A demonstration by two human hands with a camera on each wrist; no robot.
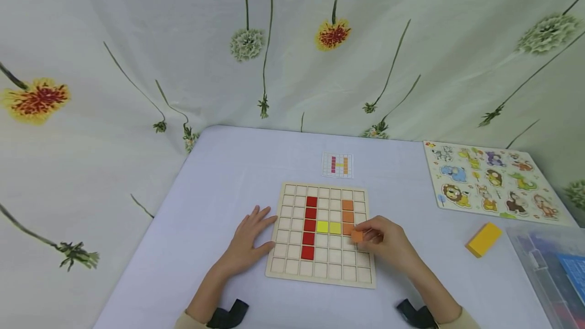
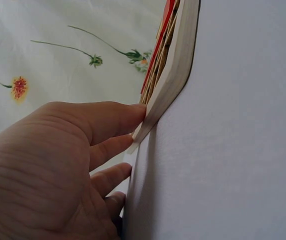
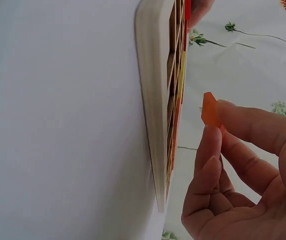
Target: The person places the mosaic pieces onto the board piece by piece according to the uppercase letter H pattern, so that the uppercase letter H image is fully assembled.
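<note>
A wooden grid board (image 1: 322, 284) lies flat on the table. It bears a column of red tiles (image 1: 309, 226), two yellow tiles (image 1: 328, 227) beside it and a column of orange tiles (image 1: 347, 216) on the right. Between thumb and fingertips, my right hand (image 1: 388, 240) pinches a loose orange tile (image 1: 357, 236) over the board's right part, just below that orange column; the right wrist view shows this tile (image 3: 210, 109) above the board's surface. My left hand (image 1: 247, 240) rests at the board's left edge with fingers spread, its thumb (image 2: 128, 117) touching the wooden side.
Behind the board lies a small pattern card (image 1: 337, 165) printed with a red, yellow and orange figure. To the right are an animal puzzle board (image 1: 493, 179), a yellow-orange block (image 1: 483, 239) and a clear plastic box (image 1: 537, 263). A flowered cloth (image 1: 297, 80) hangs behind the table.
</note>
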